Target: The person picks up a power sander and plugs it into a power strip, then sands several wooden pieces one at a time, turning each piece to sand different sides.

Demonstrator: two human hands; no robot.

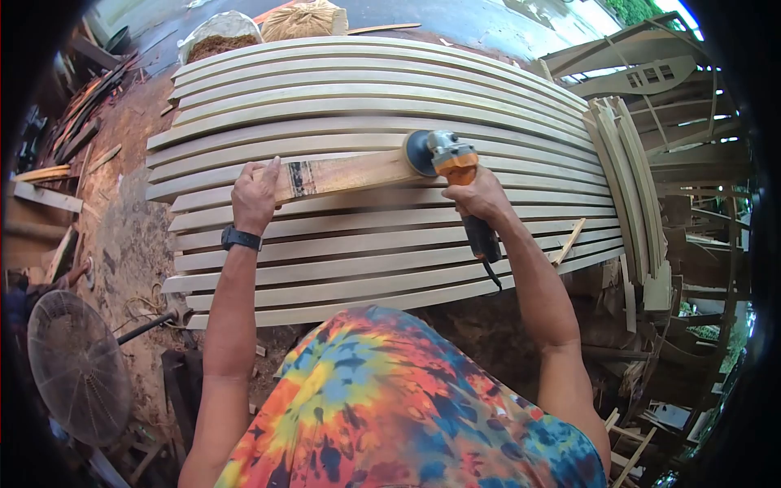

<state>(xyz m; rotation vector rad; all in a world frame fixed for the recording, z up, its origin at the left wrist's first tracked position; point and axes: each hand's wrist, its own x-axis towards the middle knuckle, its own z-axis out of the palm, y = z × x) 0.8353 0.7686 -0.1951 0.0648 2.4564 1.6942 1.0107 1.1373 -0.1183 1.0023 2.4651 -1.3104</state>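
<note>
My left hand (pixel 256 195), with a dark watch on its wrist, grips the left end of a short wooden board (pixel 350 172). A dark burnt-looking band crosses the board near that hand. In my right hand (pixel 480 195) is an orange and black angle grinder (pixel 457 163), held by its body, with the cord hanging below. The grinder's round disc (pixel 420 153) meets the board's right end. Beneath the board, long pale wooden slats (pixel 390 281) lie side by side with narrow gaps between them.
Curved boards (pixel 626 187) are stacked at the slats' right end. A round fan (pixel 79 368) stands at lower left. Sacks (pixel 304 20) sit beyond the slats. Scrap wood (pixel 89 106) lies on the left ground, and part of another person shows at far left.
</note>
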